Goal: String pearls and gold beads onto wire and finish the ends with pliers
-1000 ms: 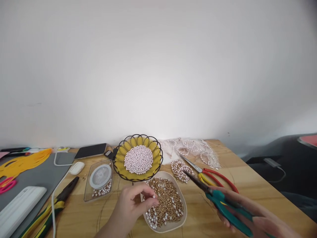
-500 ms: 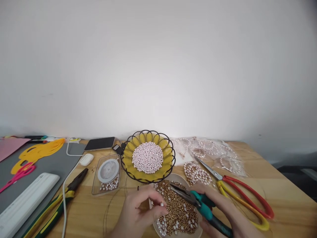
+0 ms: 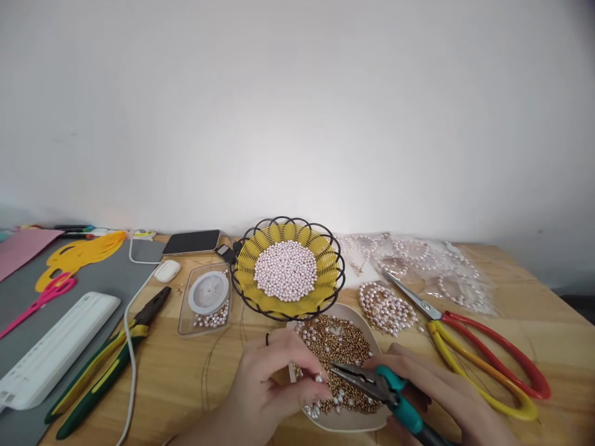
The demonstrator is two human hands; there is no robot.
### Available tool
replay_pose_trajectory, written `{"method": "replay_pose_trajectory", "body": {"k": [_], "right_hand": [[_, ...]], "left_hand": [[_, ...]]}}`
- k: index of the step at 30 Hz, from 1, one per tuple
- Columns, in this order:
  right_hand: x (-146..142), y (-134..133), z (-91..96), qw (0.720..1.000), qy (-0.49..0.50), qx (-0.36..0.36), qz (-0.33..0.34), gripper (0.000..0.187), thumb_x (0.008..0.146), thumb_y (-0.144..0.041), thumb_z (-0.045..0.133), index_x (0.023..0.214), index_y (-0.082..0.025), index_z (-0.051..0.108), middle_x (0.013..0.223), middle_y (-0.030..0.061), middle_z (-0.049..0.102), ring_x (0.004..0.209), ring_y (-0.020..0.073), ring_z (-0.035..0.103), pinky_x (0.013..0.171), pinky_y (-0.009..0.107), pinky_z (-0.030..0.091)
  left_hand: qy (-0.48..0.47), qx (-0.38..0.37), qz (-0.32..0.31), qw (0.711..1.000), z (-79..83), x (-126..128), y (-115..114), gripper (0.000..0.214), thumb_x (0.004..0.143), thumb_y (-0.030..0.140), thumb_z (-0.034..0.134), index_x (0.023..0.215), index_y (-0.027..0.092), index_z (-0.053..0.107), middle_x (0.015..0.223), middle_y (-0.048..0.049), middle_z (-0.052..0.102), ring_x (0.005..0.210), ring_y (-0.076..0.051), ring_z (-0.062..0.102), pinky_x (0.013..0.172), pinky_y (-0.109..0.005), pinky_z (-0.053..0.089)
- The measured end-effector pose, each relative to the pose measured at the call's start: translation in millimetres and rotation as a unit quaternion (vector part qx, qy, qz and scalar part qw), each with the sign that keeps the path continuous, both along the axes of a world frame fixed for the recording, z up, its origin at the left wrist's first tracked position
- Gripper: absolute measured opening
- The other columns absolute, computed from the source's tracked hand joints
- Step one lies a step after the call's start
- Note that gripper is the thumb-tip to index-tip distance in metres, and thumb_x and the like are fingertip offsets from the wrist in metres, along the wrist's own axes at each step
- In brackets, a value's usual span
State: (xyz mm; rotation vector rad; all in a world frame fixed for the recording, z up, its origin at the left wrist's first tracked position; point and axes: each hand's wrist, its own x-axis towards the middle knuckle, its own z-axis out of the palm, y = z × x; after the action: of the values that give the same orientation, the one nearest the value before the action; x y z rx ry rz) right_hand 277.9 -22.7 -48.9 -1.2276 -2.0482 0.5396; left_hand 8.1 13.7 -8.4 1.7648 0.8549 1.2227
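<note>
My left hand (image 3: 272,384) pinches a small white pearl bead over the left edge of a beige dish (image 3: 344,421) filled with gold and white beads. My right hand (image 3: 437,396) grips teal-handled pliers (image 3: 381,387), whose jaws point left and almost meet the bead at my left fingertips. A thin wire loops on the wood just left of the dish. Behind the dish stands a yellow wire-rimmed basket (image 3: 288,272) heaped with pale pink pearls.
Red-and-yellow scissors (image 3: 469,347) and pearl strands (image 3: 388,306) lie right, bagged pearls (image 3: 432,260) behind them. A clear box with a cord spool (image 3: 207,297), green-yellow pliers (image 3: 111,359), a phone (image 3: 193,241), a white case (image 3: 53,350) and a grey mat (image 3: 83,285) lie left.
My right hand brought the pliers in from the right until their jaws reached my left fingertips over the dish. The view tilted down and the table shifted up.
</note>
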Motion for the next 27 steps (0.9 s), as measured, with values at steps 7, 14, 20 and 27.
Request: {"method": "replay_pose_trajectory", "body": {"k": [7,14,20,27], "right_hand": [[-7.8,-1.0,14.3,1.000,0.006,0.026,0.016,0.058,0.082,-0.028,0.074,0.136,-0.041,0.059,0.111,0.0065,0.083,0.094,0.0321,0.082,0.076,0.036,0.071],[-9.1,-7.5,14.3,0.999,0.032,0.013,-0.005,0.052,0.084,-0.030,0.075,0.134,-0.038,0.063,0.108,0.0080,0.083,0.093,0.0315,0.083,0.075,0.031,0.071],[-2.7,-18.1,4.0,0.999,0.027,0.025,-0.035,0.048,0.089,-0.042,0.074,0.135,-0.037,0.063,0.111,0.0096,0.081,0.096,0.0305,0.082,0.080,0.032,0.070],[-2.9,-17.3,7.9,0.999,0.015,0.013,-0.031,0.048,0.088,-0.031,0.072,0.134,-0.034,0.062,0.115,0.0047,0.079,0.105,0.0245,0.079,0.091,0.026,0.064]], "left_hand": [[-0.013,-0.015,-0.025,0.999,2.3,1.2,-3.2,0.031,0.098,0.045,0.069,0.082,0.021,0.079,0.070,-0.0057,0.077,0.066,-0.019,0.069,0.064,-0.027,0.054],[-0.015,-0.024,-0.020,0.999,3.5,1.7,-4.1,0.032,0.096,0.047,0.070,0.080,0.021,0.079,0.068,-0.0059,0.077,0.064,-0.019,0.069,0.061,-0.029,0.055],[-0.012,0.000,-0.024,1.000,4.8,2.9,-2.5,0.032,0.098,0.044,0.068,0.081,0.019,0.078,0.069,-0.0060,0.077,0.065,-0.019,0.069,0.062,-0.028,0.054],[-0.028,0.060,-0.027,0.997,3.6,5.5,1.1,0.030,0.100,0.037,0.070,0.081,0.014,0.073,0.067,-0.0042,0.074,0.064,-0.013,0.064,0.064,-0.022,0.052]]}}
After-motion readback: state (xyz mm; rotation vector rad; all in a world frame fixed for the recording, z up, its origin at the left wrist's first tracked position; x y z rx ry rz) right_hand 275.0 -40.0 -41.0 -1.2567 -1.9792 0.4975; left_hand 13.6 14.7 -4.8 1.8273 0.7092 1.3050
